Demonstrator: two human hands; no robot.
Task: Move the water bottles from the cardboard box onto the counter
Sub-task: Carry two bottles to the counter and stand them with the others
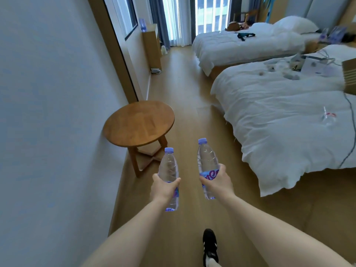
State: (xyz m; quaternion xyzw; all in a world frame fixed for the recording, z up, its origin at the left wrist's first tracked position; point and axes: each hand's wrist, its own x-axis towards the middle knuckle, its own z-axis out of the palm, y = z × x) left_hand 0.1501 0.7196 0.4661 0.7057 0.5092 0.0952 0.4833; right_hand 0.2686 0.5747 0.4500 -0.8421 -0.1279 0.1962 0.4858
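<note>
Bedroom, pale wood floor (185,93); round wooden side table (138,123) at 11 o'clock, white-quilted bed (279,122) at 2 o'clock. Left hand (163,189) wraps clear purple-capped water bottle (169,170), upright. Right hand (217,183) wraps second clear purple-capped bottle (207,158), just beside, apart. Black shoe (210,245) at 6 o'clock.

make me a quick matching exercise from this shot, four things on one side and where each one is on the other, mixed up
Things:
1. round wooden side table
2. left-hand water bottle
3. black shoe
4. cardboard box

Places:
A. on the near bed, at the right edge of view
B. against the left wall
C. on the floor at the bottom of view
D. gripped in the left hand

Pairs: 1-B, 2-D, 3-C, 4-A
</note>
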